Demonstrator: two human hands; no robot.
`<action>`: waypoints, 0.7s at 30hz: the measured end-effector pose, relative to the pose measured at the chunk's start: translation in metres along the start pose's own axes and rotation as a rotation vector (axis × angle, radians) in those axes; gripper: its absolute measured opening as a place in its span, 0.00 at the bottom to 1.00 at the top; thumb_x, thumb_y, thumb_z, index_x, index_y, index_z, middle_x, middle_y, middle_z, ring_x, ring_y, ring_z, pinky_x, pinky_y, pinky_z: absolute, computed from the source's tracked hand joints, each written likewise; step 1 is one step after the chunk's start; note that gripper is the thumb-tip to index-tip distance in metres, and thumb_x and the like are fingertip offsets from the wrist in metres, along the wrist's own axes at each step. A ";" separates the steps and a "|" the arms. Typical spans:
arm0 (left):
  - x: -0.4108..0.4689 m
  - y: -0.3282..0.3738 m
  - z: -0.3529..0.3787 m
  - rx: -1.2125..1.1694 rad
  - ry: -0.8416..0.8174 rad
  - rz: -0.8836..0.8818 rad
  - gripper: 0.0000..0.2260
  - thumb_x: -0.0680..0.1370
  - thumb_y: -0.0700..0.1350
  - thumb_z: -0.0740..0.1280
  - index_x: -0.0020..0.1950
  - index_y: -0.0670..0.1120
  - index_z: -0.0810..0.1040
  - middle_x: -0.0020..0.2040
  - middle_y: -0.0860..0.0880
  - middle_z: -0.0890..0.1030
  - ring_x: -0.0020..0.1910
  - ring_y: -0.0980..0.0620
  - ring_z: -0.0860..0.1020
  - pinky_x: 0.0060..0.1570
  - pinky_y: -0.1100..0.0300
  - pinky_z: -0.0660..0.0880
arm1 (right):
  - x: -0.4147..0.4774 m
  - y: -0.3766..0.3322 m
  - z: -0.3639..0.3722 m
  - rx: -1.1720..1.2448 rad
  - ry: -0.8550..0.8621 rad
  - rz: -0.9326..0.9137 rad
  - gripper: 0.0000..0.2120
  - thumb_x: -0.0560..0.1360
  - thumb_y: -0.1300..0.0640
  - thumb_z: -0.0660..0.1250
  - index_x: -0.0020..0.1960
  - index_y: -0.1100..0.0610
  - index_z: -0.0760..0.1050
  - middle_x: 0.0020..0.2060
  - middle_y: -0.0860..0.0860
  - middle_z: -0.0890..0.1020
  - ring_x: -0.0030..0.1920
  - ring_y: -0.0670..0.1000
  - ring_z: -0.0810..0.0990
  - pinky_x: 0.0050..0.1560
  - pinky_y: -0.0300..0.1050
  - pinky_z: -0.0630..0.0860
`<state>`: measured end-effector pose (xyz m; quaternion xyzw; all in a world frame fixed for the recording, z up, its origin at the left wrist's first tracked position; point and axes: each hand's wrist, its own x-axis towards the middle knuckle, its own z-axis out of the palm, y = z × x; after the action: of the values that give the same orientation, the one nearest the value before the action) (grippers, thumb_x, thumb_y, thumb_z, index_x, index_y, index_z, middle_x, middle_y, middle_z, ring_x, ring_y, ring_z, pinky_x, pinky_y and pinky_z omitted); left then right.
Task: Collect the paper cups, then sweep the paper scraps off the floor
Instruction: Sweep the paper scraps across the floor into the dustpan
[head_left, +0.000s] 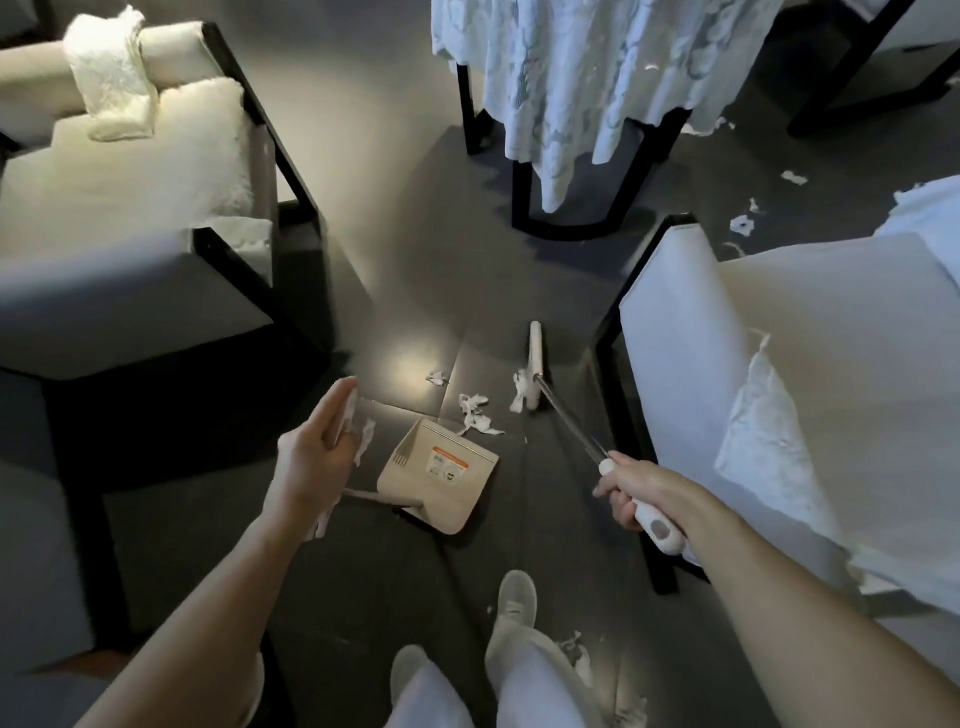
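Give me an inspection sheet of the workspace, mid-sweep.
Surface: dark floor, littered with scraps.
Job's things: paper scraps between broom head and dustpan; more near the shoes; no cups seen.
Clutter: white paper on left armchair; more on right armchair.
Hands: right hand grips broom handle; left hand has something white at its fingers, unclear what.
Cables: nothing seen.
Surroundings: lace-covered table ahead.

Broom (535, 364) in right hand (626, 493), dustpan (441, 480), scraps (475, 413)
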<state>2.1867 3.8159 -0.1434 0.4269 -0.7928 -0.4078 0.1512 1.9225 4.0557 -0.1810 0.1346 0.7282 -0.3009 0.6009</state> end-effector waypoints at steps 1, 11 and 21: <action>0.007 -0.001 -0.001 -0.002 -0.010 -0.005 0.28 0.78 0.33 0.64 0.76 0.48 0.63 0.64 0.50 0.73 0.49 0.73 0.76 0.45 0.78 0.72 | 0.000 0.001 0.001 -0.010 -0.014 0.022 0.35 0.76 0.69 0.61 0.75 0.41 0.59 0.25 0.51 0.72 0.22 0.44 0.66 0.19 0.36 0.65; 0.048 0.004 -0.013 -0.087 -0.050 -0.070 0.25 0.80 0.36 0.62 0.75 0.50 0.64 0.66 0.38 0.74 0.58 0.40 0.78 0.50 0.54 0.81 | -0.047 0.012 0.056 -0.191 -0.138 0.071 0.34 0.76 0.69 0.59 0.74 0.41 0.60 0.30 0.52 0.75 0.20 0.43 0.68 0.19 0.34 0.65; -0.018 -0.013 -0.024 -0.160 -0.173 -0.043 0.25 0.79 0.34 0.63 0.75 0.50 0.64 0.68 0.42 0.74 0.64 0.42 0.75 0.62 0.43 0.74 | -0.108 0.045 0.074 -0.200 -0.135 0.041 0.37 0.74 0.69 0.61 0.74 0.39 0.59 0.21 0.50 0.73 0.21 0.43 0.67 0.20 0.35 0.65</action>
<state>2.2189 3.8140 -0.1370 0.3936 -0.7586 -0.5080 0.1071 2.0324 4.0650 -0.0973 0.0682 0.7097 -0.2226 0.6649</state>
